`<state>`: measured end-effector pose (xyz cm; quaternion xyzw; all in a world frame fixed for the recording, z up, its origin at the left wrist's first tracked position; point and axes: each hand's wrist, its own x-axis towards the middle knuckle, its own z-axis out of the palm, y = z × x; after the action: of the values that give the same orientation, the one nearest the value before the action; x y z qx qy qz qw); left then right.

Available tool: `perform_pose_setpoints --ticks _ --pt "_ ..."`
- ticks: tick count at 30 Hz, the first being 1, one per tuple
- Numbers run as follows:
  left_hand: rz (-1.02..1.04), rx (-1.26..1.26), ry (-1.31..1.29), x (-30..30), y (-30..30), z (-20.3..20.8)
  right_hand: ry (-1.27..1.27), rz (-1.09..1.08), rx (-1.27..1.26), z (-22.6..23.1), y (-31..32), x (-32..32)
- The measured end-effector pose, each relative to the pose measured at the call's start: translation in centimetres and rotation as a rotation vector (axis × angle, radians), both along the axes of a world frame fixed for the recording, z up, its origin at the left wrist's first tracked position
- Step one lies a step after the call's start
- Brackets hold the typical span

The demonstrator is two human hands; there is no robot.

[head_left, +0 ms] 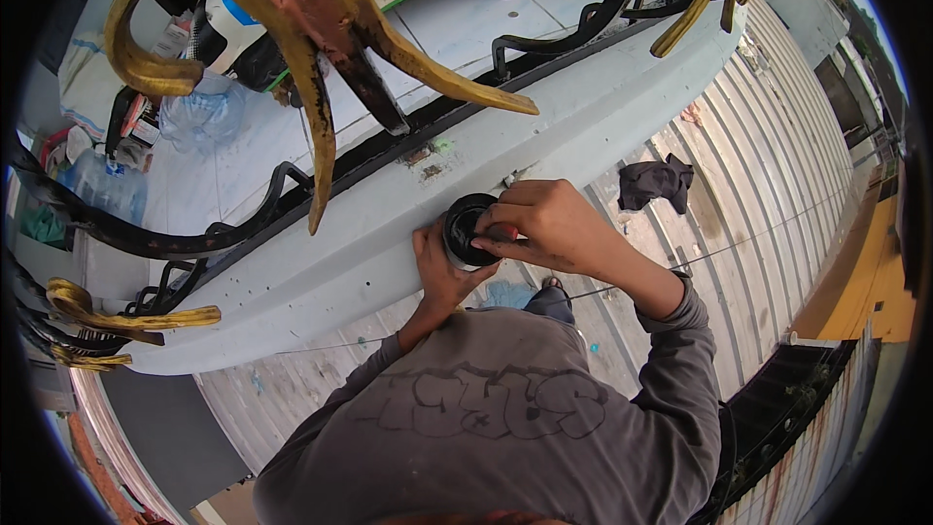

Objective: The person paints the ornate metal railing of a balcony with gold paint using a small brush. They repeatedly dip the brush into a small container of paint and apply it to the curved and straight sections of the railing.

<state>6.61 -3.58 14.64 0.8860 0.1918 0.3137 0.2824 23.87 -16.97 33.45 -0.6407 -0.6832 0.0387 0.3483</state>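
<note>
My left hand [443,270] is wrapped round the near left side of a small round can [454,255] with a black rim and black paint inside. The can is by the near edge of a pale grey concrete ledge [389,204]. Over its mouth, my right hand [539,224] pinches what looks like a paintbrush with a red handle [503,231]. The brush's lower end is hidden by my fingers and the can. Beyond the ledge rises a wrought-iron railing [564,34], black with gold-painted curling leaves [447,83].
Below the ledge on my side lies a ribbed metal roof [739,224] with a dark cloth [656,183] on it. A thin cable [714,255] crosses the roof. Behind the railing, clear plastic bottles [202,112] stand on white tiles [466,29]. Gold railing tips overhang the ledge.
</note>
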Motion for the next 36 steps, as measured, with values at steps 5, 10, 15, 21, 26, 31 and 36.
perform_pose_setpoints --ticks 5,10,15,21,26,31,36 --pt "0.040 0.068 -0.055 0.1 -0.1 0.0 -0.180 0.056 -0.120 -2.0 1.8 0.1" --pt "0.016 -0.141 -0.127 0.4 -0.2 -0.7 -0.269 0.034 -0.131 -2.5 2.4 -0.3" --pt "0.025 -0.124 -0.187 0.5 -0.4 -0.7 -0.396 -0.060 -0.060 -3.5 2.9 -1.0" --pt "0.024 -0.156 -0.156 0.2 -0.7 -0.4 -0.451 -0.073 -0.064 -4.4 3.4 -1.2" --pt "0.074 -0.222 -0.172 0.6 -1.1 -0.2 -0.391 -0.057 0.003 -2.9 3.2 -0.6" --pt "-0.024 -0.371 -0.257 0.6 -1.4 -0.3 -0.171 -0.051 0.097 -1.8 0.2 0.1" --pt "-0.095 -0.276 -0.264 0.4 -0.5 -0.7 0.057 -0.054 0.176 -2.5 -2.7 -1.4"
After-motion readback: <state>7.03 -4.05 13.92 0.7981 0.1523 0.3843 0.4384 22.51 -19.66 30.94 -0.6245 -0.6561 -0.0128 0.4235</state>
